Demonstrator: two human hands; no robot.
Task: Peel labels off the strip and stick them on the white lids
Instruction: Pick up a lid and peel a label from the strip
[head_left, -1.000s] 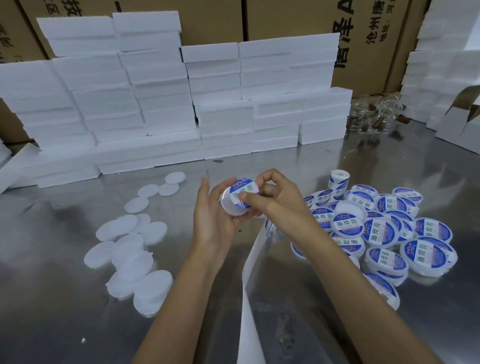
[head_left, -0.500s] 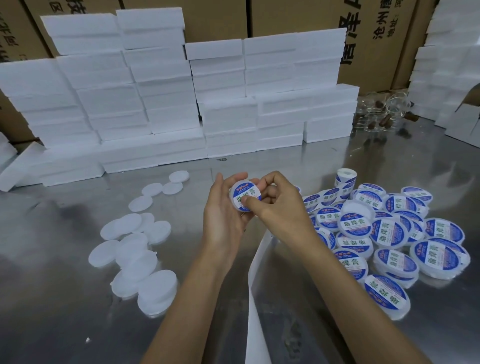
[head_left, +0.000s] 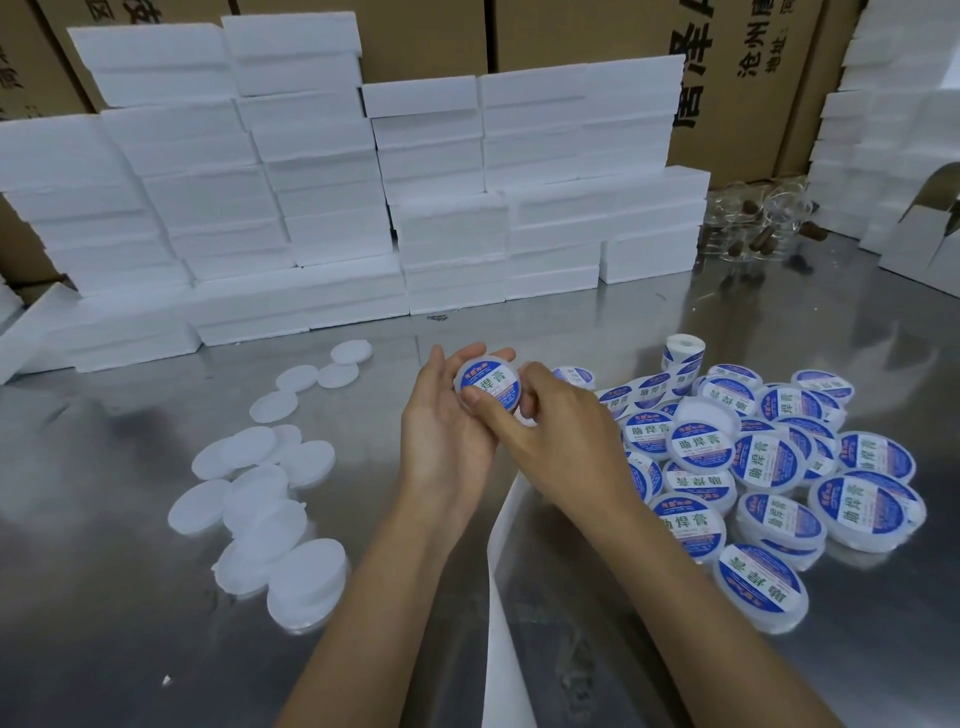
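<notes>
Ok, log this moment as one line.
left hand: holds labelled lid | right hand: thumb presses label | blank lids: waiting left

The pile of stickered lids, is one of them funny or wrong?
Yes. In the pile of labelled lids on the right, one lid lies with no label showing, plain white among blue ones. It may be upside down; I cannot tell.

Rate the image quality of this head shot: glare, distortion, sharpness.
Head view: wide-angle bending bows the foam block stacks and cardboard boxes near the edges; the steel table carries soft overhead glare and smeared reflections; the labelled lid in the left hand reads sharply, as do the labelled lids at right; the plain white lids wash out, almost without detail.
</notes>
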